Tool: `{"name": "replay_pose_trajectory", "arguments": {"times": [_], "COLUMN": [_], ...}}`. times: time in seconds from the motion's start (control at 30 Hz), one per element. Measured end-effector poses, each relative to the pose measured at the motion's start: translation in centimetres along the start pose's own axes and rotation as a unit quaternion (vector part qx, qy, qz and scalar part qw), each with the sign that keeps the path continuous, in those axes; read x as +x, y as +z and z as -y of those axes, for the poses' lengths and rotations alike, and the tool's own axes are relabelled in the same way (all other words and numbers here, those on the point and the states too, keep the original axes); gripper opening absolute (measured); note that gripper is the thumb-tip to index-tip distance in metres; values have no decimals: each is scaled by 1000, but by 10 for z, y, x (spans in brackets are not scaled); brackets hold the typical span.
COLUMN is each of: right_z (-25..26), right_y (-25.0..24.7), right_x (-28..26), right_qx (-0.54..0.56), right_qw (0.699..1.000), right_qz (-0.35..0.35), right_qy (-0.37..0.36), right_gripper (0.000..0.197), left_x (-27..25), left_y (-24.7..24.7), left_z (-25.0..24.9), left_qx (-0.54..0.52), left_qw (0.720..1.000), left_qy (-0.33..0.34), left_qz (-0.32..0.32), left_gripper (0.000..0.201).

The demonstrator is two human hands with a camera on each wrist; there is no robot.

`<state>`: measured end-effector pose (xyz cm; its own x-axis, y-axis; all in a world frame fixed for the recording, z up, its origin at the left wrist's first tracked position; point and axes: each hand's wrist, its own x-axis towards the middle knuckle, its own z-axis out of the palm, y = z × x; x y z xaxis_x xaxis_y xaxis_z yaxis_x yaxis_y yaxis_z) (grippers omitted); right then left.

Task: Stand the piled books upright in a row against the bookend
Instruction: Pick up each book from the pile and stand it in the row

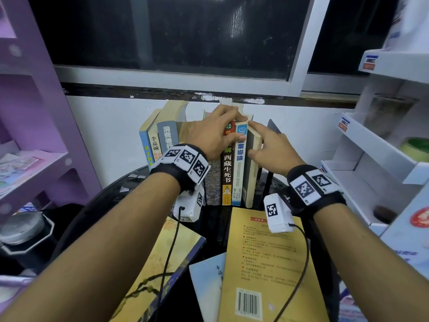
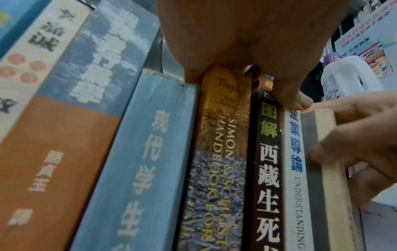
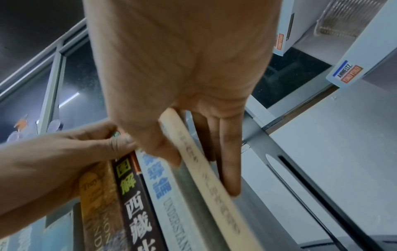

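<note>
A row of upright books (image 1: 226, 168) stands on the round black table (image 1: 120, 194) against the wall. My left hand (image 1: 242, 127) grips the tops of the middle books, fingers over the top and thumb on the dark spine (image 2: 266, 169). My right hand (image 1: 253, 140) pinches the rightmost cream-edged book (image 1: 251, 177), thumb on its spine side and fingers (image 3: 229, 169) down its right face. The black bookend (image 1: 273, 130) stands just right of that book. A yellow book (image 1: 267, 263), a pale blue book (image 1: 209, 282) and a floral yellow book (image 1: 167, 263) lie flat in front.
A purple shelf unit (image 1: 34, 135) stands close on the left and a white shelf rack (image 1: 383, 147) on the right. A dark lidded container (image 1: 23, 233) sits at the lower left. The white wall and a window sill (image 1: 176, 94) run behind the books.
</note>
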<state>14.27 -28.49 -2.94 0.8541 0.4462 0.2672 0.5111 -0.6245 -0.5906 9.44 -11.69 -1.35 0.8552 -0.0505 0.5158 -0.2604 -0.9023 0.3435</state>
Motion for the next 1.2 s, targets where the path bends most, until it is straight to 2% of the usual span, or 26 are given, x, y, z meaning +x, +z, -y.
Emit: {"name": "replay_pose_trajectory", "arguments": {"times": [0.1, 0.17, 0.73, 0.93, 1.2], "right_z": [-1, -3, -8, -9, -5], "right_y": [-6, -5, 9, 10, 12], "right_x": [-5, -7, -2, 3, -1], "right_qx": [-17, -18, 37, 6, -9], "right_qw": [998, 998, 998, 999, 999], "right_qz": [57, 62, 8, 34, 31], "right_qy": [-11, -22, -56, -33, -16], "right_gripper": [97, 102, 89, 102, 109], "left_x": [-1, -1, -1, -2, -2], "left_y": [-1, -1, 0, 1, 1], "left_z": [-1, -2, -1, -1, -1], "left_qx": [-1, -6, -18, -17, -17], "left_qw": [1000, 1000, 1000, 1000, 1000], "left_qy": [-4, -6, -2, -3, 1], "left_qz": [2, 3, -1, -3, -3], "left_gripper": [45, 44, 41, 37, 39]}}
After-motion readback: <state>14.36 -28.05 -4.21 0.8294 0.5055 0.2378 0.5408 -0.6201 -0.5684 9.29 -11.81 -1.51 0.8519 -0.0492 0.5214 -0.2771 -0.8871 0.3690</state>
